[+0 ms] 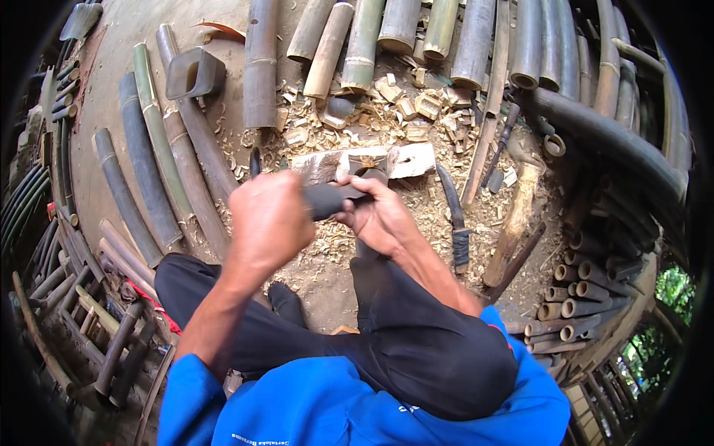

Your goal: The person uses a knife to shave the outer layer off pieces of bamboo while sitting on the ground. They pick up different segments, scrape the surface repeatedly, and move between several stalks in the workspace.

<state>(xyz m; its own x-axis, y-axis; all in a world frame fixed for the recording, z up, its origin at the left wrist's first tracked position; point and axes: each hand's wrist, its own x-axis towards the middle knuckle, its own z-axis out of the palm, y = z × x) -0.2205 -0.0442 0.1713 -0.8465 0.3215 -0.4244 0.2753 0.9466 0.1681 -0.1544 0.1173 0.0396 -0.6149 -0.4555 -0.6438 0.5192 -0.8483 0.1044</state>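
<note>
My left hand (271, 219) is closed in a fist and slightly blurred by motion. What lies inside it is hidden, and a dark curved tip (255, 160) shows just beyond it. Between my hands is a dark grey rounded piece (324, 201) with a flatter dark part toward the right. The fingers of my right hand (381, 220) are closed on that flatter end. Just beyond them a pale wooden block (413, 160) lies crosswise, with a tube end (370, 173) against its notched middle. A knife (454, 208) with a wrapped handle lies right of my right hand.
Wood chips (416, 108) cover the ground around the block. Bamboo poles (137, 149) lie on the left, and more bamboo lengths (364, 44) are along the far side. A square container (195, 73) stands far left. A chisel-like tool (506, 141) and stacked bamboo tubes (580, 305) are at right.
</note>
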